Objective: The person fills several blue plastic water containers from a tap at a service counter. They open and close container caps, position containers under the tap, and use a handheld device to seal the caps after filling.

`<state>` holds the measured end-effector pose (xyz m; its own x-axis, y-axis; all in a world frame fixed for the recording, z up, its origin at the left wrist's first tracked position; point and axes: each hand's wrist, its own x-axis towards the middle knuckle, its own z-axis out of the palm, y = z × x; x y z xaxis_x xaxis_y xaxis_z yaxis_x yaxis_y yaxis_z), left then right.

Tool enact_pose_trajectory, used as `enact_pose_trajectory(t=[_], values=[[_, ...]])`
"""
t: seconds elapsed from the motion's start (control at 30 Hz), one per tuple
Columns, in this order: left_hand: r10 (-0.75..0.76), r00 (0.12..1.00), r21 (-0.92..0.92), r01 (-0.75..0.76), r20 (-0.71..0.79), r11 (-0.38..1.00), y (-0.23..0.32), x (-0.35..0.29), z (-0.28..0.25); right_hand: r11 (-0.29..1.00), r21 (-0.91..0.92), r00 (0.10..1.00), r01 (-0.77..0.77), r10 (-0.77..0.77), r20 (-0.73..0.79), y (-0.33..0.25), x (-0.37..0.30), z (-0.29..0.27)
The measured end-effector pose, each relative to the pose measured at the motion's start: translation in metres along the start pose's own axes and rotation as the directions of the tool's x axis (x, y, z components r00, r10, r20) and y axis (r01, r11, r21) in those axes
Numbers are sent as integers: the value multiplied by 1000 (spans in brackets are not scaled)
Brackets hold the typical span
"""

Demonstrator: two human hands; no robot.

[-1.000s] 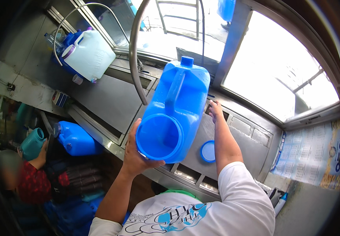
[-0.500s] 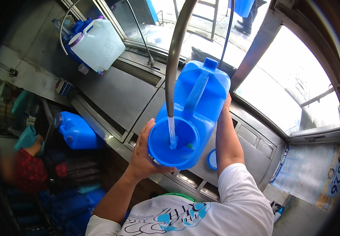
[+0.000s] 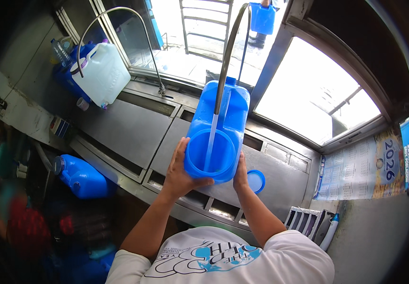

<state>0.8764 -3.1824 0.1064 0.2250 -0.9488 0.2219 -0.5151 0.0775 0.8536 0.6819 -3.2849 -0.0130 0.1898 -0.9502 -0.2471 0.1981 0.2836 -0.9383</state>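
A blue plastic water jug (image 3: 199, 102) stands over the steel counter with its wide round mouth facing up toward me. Water runs from a curved steel spout (image 3: 227, 61) into that mouth. My left hand (image 3: 179, 173) grips the near left side of the jug, its thumb along the lower edge by the mouth. On the right side, my right hand (image 3: 241, 174) presses against the jug's wall, its fingers partly hidden. A round blue lid (image 3: 256, 181) lies on the counter just right of that hand.
The steel counter (image 3: 124, 128) has slots along its edges. A white jug (image 3: 102, 73) stands at the far left under a second curved spout (image 3: 114, 8). Another blue jug (image 3: 82, 177) sits lower left, near a blurred person in red (image 3: 26, 222). Outside, someone carries a blue container (image 3: 262, 19).
My right hand has come back from the jug's far right side to near its mouth. The jug has turned and now points straighter away from me. My view has shifted too.
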Motion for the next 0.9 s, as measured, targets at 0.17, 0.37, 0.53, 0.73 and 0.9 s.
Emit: enact_pose_trajectory(t=[0.17,0.37,0.53,0.73,0.9], values=[[46,999,50,-47,26,998,3,9,1,988,-73,989,-138,141,49,-30,-60,0],[64,997,135,-68,34,989,10,-6,-6,978,-46,979,-203,203,-18,-39,-89,15],[58,993,120,-70,101,990,9,-6,-10,982,-36,981,-184,182,-61,-25,-93,9],[35,994,148,-49,99,988,9,-6,-12,989,-65,991,-131,128,-40,-20,-90,10],[-7,995,138,-7,97,990,15,-7,-7,986,-149,997,-79,79,-10,16,-60,-23]])
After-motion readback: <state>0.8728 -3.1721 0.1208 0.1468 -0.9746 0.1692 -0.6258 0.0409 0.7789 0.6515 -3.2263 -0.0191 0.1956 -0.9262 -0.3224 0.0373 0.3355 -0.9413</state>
